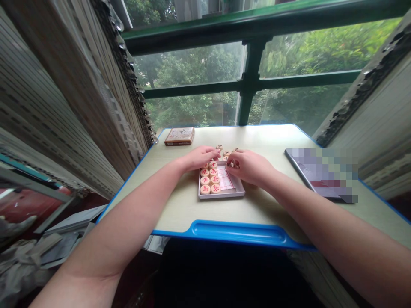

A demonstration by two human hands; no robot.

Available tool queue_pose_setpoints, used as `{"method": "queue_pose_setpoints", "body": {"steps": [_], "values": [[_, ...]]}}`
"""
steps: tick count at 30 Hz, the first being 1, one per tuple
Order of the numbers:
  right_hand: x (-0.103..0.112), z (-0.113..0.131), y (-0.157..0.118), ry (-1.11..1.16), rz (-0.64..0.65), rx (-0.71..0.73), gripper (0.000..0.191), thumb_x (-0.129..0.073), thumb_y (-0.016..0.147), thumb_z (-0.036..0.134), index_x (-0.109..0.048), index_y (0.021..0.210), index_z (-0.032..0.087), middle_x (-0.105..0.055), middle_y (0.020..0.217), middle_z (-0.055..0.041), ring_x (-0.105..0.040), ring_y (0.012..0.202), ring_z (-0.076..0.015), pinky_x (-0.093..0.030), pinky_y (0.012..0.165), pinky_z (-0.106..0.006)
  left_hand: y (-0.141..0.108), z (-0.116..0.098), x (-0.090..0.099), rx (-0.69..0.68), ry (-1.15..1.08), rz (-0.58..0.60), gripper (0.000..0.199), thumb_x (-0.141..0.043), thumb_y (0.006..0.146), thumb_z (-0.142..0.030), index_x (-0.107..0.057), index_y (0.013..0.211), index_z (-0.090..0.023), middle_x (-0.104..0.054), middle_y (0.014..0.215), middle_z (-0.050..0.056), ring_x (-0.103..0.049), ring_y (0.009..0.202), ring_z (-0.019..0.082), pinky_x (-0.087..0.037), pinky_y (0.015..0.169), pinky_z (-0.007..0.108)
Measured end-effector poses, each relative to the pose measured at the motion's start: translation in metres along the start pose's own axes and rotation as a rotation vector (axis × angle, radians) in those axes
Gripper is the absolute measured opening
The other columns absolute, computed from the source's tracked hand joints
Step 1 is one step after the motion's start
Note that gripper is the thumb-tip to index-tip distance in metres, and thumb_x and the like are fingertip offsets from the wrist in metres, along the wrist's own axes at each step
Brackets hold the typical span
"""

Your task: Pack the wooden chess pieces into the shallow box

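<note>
A shallow white box (221,196) lies on the table, with round wooden pieces (215,180) marked in red set in two columns along its left side. Folded paper (227,182) with red lines shows in its right part. My left hand (201,157) rests over the box's far left corner, fingers stretched toward the loose pieces. At the far right corner my right hand (247,166) has its fingers curled together round a piece, partly hidden by the fingers. More loose pieces (226,153) lie just beyond the box, between the hands.
The pale table (173,205) has a blue edge with a molded groove (239,231) in front. A brown box lid (180,136) sits at the back left. At the right lies a dark tablet (321,175). Curtains flank the window behind.
</note>
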State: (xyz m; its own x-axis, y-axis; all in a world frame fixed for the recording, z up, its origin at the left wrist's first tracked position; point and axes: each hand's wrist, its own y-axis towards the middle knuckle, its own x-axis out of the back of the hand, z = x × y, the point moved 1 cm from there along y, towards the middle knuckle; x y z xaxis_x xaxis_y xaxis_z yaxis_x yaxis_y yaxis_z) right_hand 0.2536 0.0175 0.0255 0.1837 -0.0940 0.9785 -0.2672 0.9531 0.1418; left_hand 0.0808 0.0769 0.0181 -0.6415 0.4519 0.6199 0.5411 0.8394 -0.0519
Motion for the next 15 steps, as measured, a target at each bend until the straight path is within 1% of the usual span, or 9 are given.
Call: {"method": "queue_pose_setpoints", "body": {"steps": [4,7,10,12,15], "values": [[0.004,-0.001,-0.003,0.020,-0.018,0.045,0.022,-0.054,0.079,0.036,-0.069,0.091,0.026,-0.065,0.089,-0.0032,-0.057,0.071,-0.0159,-0.037,0.057,-0.025,-0.002,-0.001,0.001,-0.026,-0.002,-0.002,0.049,-0.050,0.077,-0.056,-0.067,0.091,-0.013,-0.067,0.087,0.006,-0.057,0.080,0.018,-0.044,0.070,0.027],[0.010,-0.006,-0.003,0.016,-0.098,0.075,0.024,-0.048,0.083,0.034,-0.070,0.089,0.024,-0.066,0.086,-0.0033,-0.057,0.072,-0.0159,-0.037,0.059,-0.025,-0.002,0.000,0.002,-0.033,-0.004,0.025,0.048,-0.050,0.078,-0.055,-0.067,0.093,-0.013,-0.068,0.090,0.006,-0.058,0.083,0.019,-0.044,0.075,0.028],[0.014,-0.018,0.001,-0.011,-0.191,0.003,0.028,-0.044,0.085,0.030,-0.070,0.090,0.021,-0.066,0.087,-0.0053,-0.057,0.074,-0.0167,-0.039,0.063,-0.026,-0.002,0.001,0.003,-0.014,-0.011,0.047,0.050,-0.048,0.079,-0.056,-0.066,0.097,-0.013,-0.067,0.097,0.007,-0.058,0.088,0.019,-0.043,0.079,0.029],[0.014,-0.030,0.005,-0.040,-0.201,-0.078,0.028,-0.044,0.083,0.027,-0.071,0.091,0.021,-0.067,0.091,-0.0062,-0.058,0.079,-0.0186,-0.040,0.064,-0.027,-0.002,0.001,0.003,0.014,-0.034,0.047,0.050,-0.049,0.078,-0.057,-0.067,0.097,-0.014,-0.067,0.099,0.008,-0.058,0.089,0.019,-0.043,0.079,0.029],[0.011,-0.048,0.010,-0.046,-0.187,-0.127,0.029,-0.044,0.081,0.024,-0.072,0.090,0.020,-0.067,0.094,-0.0069,-0.058,0.087,-0.0211,-0.042,0.071,-0.029,-0.003,0.000,0.003,0.042,-0.079,0.056,0.051,-0.050,0.077,-0.058,-0.068,0.096,-0.014,-0.068,0.101,0.009,-0.059,0.090,0.020,-0.043,0.079,0.029]]}}
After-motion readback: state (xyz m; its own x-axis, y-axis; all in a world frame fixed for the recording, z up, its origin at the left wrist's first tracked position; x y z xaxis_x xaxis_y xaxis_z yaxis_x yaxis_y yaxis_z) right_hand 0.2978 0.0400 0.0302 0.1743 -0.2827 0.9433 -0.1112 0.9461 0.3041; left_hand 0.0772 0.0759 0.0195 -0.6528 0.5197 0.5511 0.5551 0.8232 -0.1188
